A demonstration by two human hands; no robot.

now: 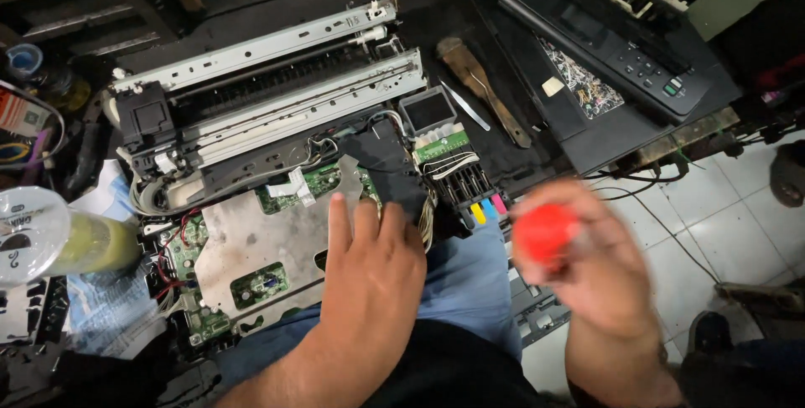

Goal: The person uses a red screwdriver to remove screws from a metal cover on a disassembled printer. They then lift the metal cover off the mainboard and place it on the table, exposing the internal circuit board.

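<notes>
Well beyond the right hand (587,265), up and to its right, sits a closed black printer (620,56) with a button panel. A wooden-handled tool (482,89) and metal tweezers (464,104) lie side by side above and between the two hands. Far to the left of the left hand (369,265) stands a lidded plastic cup (50,240) of greenish drink. Right of the right hand, black cables (646,181) trail onto the white tiled floor (738,215).

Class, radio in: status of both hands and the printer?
Left hand flat on opened printer's metal plate. Right hand grips red-handled tool, blurred. Nothing between them.
</notes>
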